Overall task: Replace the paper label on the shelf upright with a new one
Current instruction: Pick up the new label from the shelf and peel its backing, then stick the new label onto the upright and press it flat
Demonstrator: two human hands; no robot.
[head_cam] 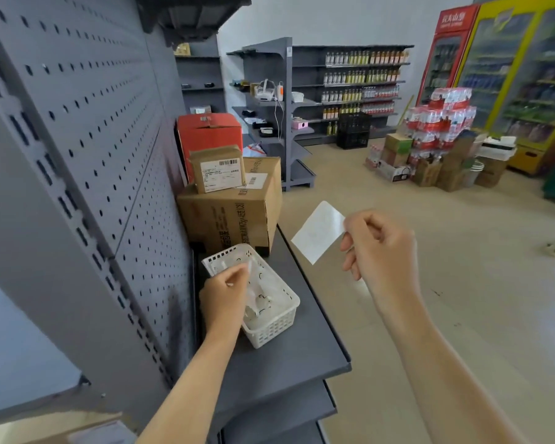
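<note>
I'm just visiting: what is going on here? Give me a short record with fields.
place: shop aisle, grey shelf with pegboard back
right hand: pinches a white paper label by its edge, held in the air
left hand: reaching into a white basket on the shelf, fingers on something pale
behind basket: cardboard boxes, stacked

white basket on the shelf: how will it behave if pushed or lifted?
The basket is probably light: thin perforated plastic, holding what look like small clear bags. It would likely slide easily on the smooth metal shelf. Unlikely to tip, being low and wide. The left hand is reaching into it.
</note>
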